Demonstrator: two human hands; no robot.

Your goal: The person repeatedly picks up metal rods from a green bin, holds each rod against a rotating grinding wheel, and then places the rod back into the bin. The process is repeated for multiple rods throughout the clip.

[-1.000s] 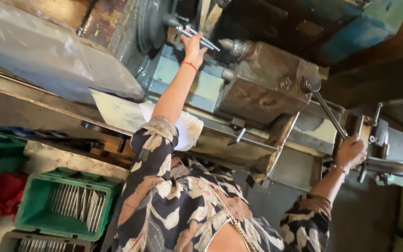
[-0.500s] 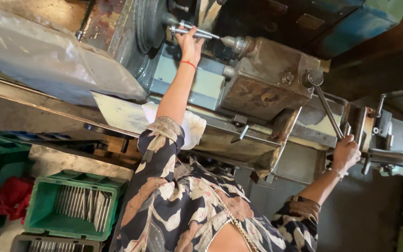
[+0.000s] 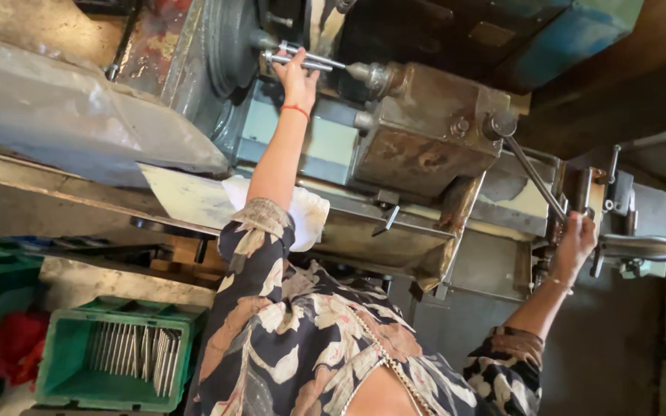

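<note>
Gripping a thin bright steel rod at the grey lathe chuck, our left hand has advanced toward 10 o'clock; our right hand stays clamped around the long dark metal lever.

The left hand grips a thin metal rod just beside the lathe chuck. Well away from the chuck, at the machine's other end, the right hand closes round a long lever handle. Far below the chuck sits a green crate of metal rods.
</note>
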